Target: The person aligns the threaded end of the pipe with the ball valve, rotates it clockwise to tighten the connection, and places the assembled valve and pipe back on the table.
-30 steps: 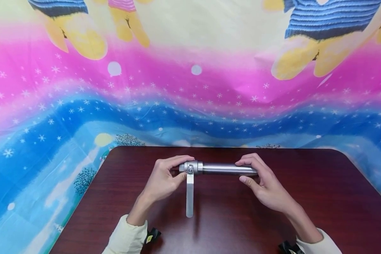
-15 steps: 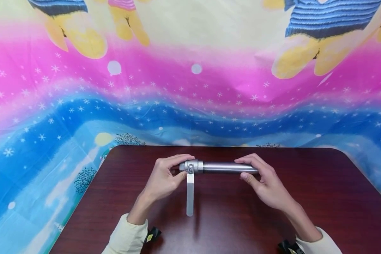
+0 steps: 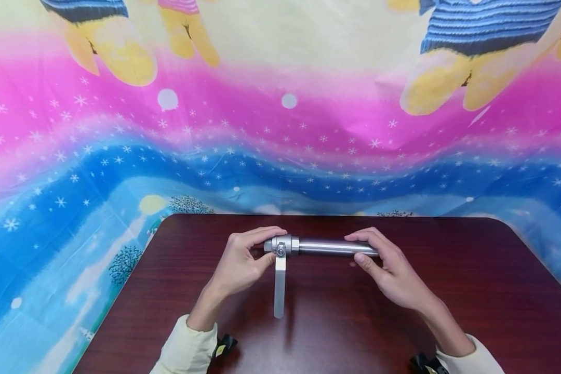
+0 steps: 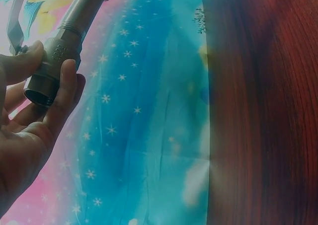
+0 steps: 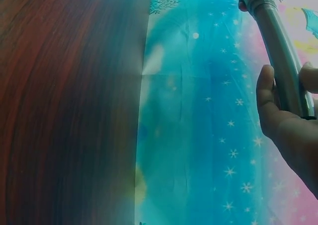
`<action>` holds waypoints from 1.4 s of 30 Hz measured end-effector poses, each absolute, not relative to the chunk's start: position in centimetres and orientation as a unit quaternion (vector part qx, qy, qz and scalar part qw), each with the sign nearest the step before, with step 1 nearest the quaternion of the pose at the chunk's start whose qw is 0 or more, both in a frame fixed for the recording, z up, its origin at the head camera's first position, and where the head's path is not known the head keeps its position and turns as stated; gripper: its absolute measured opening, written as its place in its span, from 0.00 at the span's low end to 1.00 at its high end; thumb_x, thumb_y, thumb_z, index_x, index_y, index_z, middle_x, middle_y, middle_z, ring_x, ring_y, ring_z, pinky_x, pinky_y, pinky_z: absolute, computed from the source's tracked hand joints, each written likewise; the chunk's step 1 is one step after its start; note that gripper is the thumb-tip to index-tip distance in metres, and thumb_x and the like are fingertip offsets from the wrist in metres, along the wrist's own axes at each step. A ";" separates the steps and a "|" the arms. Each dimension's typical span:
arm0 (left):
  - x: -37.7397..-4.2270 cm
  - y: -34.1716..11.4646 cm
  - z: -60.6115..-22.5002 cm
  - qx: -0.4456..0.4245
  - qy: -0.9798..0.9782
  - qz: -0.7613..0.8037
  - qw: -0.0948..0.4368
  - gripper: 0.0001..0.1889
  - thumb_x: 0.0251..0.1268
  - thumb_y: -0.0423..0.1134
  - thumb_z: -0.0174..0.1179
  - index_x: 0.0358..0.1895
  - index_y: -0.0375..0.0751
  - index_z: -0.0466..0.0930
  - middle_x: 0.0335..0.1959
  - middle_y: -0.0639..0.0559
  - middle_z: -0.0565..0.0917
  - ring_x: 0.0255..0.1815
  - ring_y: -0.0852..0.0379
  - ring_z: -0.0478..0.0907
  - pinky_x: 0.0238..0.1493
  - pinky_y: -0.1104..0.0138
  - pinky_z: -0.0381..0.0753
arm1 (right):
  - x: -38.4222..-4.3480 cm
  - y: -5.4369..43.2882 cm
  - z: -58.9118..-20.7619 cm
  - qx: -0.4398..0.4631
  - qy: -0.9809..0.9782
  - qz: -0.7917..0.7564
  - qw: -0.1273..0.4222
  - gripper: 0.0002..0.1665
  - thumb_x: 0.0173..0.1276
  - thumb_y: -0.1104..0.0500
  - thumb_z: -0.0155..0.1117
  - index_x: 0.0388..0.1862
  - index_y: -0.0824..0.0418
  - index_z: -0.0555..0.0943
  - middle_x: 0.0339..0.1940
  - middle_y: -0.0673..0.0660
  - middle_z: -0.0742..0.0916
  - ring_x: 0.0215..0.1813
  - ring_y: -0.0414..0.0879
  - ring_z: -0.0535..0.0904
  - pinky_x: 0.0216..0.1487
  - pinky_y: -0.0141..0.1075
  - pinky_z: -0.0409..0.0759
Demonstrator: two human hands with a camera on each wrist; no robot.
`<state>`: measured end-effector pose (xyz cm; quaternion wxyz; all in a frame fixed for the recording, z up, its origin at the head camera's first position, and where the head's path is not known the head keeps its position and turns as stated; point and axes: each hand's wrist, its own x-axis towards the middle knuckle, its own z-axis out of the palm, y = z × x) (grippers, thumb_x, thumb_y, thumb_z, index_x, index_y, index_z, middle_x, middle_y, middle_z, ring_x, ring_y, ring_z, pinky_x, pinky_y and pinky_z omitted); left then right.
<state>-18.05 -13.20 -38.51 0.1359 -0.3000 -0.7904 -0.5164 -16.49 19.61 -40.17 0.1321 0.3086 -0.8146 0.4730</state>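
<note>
A metal ball valve (image 3: 282,244) with a long flat lever handle (image 3: 279,291) is joined to a smooth steel pipe (image 3: 324,247). Fingers and thumb of my left hand (image 3: 243,265) grip the valve body, whose open end faces the palm in the left wrist view. The lever points toward me. At the pipe's other end, my right hand (image 3: 399,275) pinches the tube between thumb and fingers. Threads show where pipe (image 4: 84,11) meets valve (image 4: 52,61). In the right wrist view the pipe (image 5: 283,56) runs up from the right hand (image 5: 293,130) to the valve.
Valve and pipe are held level above a dark red wooden table (image 3: 336,332) with rounded far corners. Behind it hangs a colourful printed cloth (image 3: 262,130) with snowflakes. Black straps (image 3: 224,347) sit at both wrists, by pale sleeves (image 3: 187,343).
The fingers of my right hand have shifted very slightly on the pipe. My left hand and the valve stay in place.
</note>
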 end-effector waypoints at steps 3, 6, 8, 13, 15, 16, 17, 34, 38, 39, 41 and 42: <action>-18.1 -13.2 -38.6 -0.296 -0.792 -0.517 0.133 0.28 0.55 0.16 0.68 0.59 0.40 0.89 0.58 0.46 0.91 0.51 0.56 0.86 0.46 0.66 0.90 | -16.4 19.6 -40.2 0.310 -0.819 0.463 0.140 0.30 0.71 0.75 0.68 0.68 0.55 0.79 0.63 0.51 0.81 0.58 0.33 0.81 0.55 0.23 0.80; -18.0 -13.2 -38.5 -0.293 -0.794 -0.515 0.133 0.27 0.55 0.16 0.69 0.59 0.40 0.89 0.59 0.45 0.91 0.52 0.56 0.86 0.46 0.67 0.90 | -16.4 19.5 -40.3 0.310 -0.821 0.455 0.150 0.34 0.65 0.77 0.71 0.66 0.56 0.79 0.64 0.50 0.80 0.64 0.34 0.75 0.57 0.21 0.74; -18.0 -13.3 -38.5 -0.291 -0.795 -0.514 0.134 0.28 0.55 0.16 0.69 0.59 0.40 0.89 0.59 0.45 0.91 0.51 0.56 0.86 0.46 0.66 0.91 | -16.4 19.5 -40.3 0.312 -0.820 0.454 0.154 0.34 0.64 0.79 0.71 0.65 0.56 0.80 0.63 0.50 0.79 0.63 0.34 0.75 0.54 0.21 0.76; -18.0 -13.2 -38.5 -0.290 -0.795 -0.515 0.134 0.27 0.55 0.16 0.69 0.59 0.40 0.90 0.59 0.45 0.91 0.51 0.55 0.86 0.45 0.64 0.91 | -16.5 19.6 -40.2 0.315 -0.826 0.432 0.180 0.34 0.62 0.79 0.72 0.64 0.55 0.81 0.59 0.49 0.82 0.59 0.34 0.76 0.53 0.22 0.75; -18.0 -13.2 -38.4 -0.291 -0.794 -0.517 0.135 0.27 0.55 0.16 0.69 0.59 0.40 0.90 0.58 0.45 0.91 0.51 0.56 0.86 0.45 0.64 0.91 | -16.5 19.6 -40.2 0.316 -0.827 0.425 0.187 0.35 0.62 0.79 0.72 0.64 0.54 0.82 0.59 0.48 0.83 0.59 0.34 0.77 0.56 0.21 0.73; -18.0 -13.3 -38.4 -0.292 -0.793 -0.517 0.135 0.27 0.55 0.16 0.69 0.59 0.40 0.90 0.58 0.45 0.91 0.50 0.56 0.86 0.45 0.64 0.91 | -16.6 19.6 -40.1 0.316 -0.827 0.425 0.187 0.35 0.62 0.79 0.72 0.65 0.54 0.82 0.59 0.48 0.84 0.59 0.34 0.78 0.56 0.21 0.73; -18.0 -13.3 -38.4 -0.293 -0.792 -0.518 0.135 0.27 0.55 0.16 0.69 0.59 0.40 0.89 0.58 0.45 0.91 0.50 0.56 0.86 0.45 0.65 0.91 | -16.6 19.6 -40.1 0.315 -0.827 0.425 0.188 0.35 0.62 0.79 0.72 0.65 0.54 0.82 0.59 0.48 0.84 0.58 0.33 0.78 0.56 0.21 0.74; -18.0 -13.3 -38.5 -0.308 -0.783 -0.521 0.142 0.27 0.55 0.16 0.68 0.59 0.40 0.90 0.57 0.45 0.91 0.50 0.57 0.86 0.45 0.69 0.90 | -16.5 19.8 -40.0 0.316 -0.815 0.464 0.144 0.29 0.73 0.76 0.65 0.68 0.54 0.81 0.59 0.49 0.84 0.45 0.36 0.89 0.49 0.28 0.87; -18.0 -13.2 -38.5 -0.311 -0.781 -0.523 0.141 0.27 0.55 0.16 0.68 0.58 0.39 0.90 0.56 0.45 0.92 0.46 0.58 0.86 0.43 0.68 0.90 | -16.4 19.7 -40.0 0.315 -0.820 0.454 0.149 0.32 0.69 0.77 0.68 0.68 0.54 0.80 0.63 0.49 0.82 0.60 0.33 0.80 0.60 0.22 0.77; -18.0 -13.2 -38.5 -0.310 -0.781 -0.524 0.141 0.27 0.55 0.16 0.68 0.58 0.39 0.90 0.56 0.45 0.92 0.45 0.58 0.85 0.42 0.68 0.90 | -16.3 19.6 -40.1 0.314 -0.822 0.450 0.151 0.33 0.68 0.77 0.69 0.68 0.53 0.79 0.64 0.49 0.81 0.63 0.34 0.78 0.61 0.21 0.74; -18.0 -13.2 -38.5 -0.308 -0.781 -0.524 0.141 0.27 0.55 0.16 0.68 0.58 0.39 0.90 0.55 0.45 0.92 0.43 0.58 0.85 0.41 0.68 0.90 | -16.3 19.5 -40.1 0.313 -0.823 0.449 0.153 0.34 0.66 0.77 0.70 0.67 0.54 0.79 0.64 0.50 0.79 0.64 0.35 0.75 0.62 0.20 0.71; -18.0 -13.3 -38.5 -0.307 -0.782 -0.524 0.141 0.27 0.55 0.16 0.68 0.58 0.39 0.90 0.55 0.45 0.92 0.43 0.58 0.85 0.40 0.68 0.89 | -16.3 19.5 -40.1 0.314 -0.822 0.451 0.152 0.34 0.66 0.78 0.70 0.66 0.54 0.79 0.63 0.50 0.79 0.64 0.35 0.75 0.61 0.19 0.72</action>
